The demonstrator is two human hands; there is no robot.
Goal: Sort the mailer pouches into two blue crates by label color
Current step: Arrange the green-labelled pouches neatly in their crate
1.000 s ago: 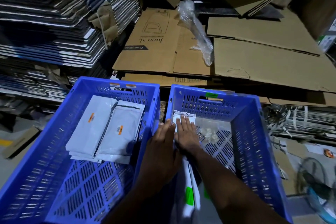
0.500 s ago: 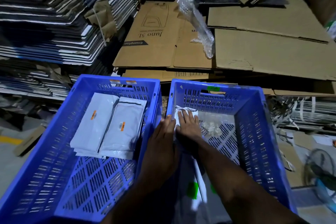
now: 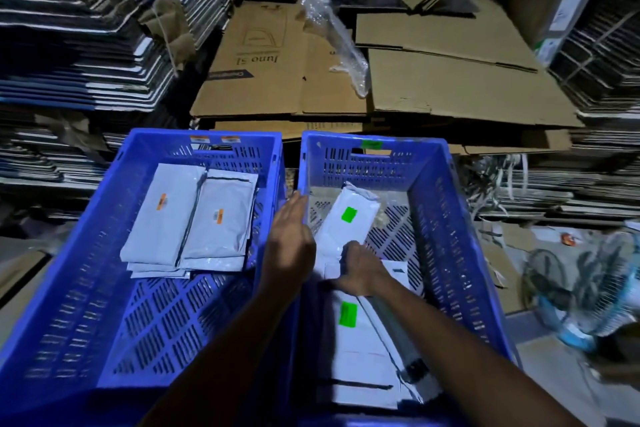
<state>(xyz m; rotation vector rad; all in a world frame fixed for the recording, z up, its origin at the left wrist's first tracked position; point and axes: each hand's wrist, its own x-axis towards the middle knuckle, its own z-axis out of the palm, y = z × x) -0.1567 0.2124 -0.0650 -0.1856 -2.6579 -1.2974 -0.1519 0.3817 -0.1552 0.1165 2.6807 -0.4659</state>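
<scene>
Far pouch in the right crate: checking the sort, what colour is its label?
Green label, clearest in the head view.

body: two bare forearms are seen from the lower edge of the view | left hand [image 3: 290,246]: no glove, ring or watch is seen | right hand [image 3: 362,270]: also bare, nothing is worn on the wrist | sleeves: none are visible on the forearms | markings: none can be made out in the dim light
</scene>
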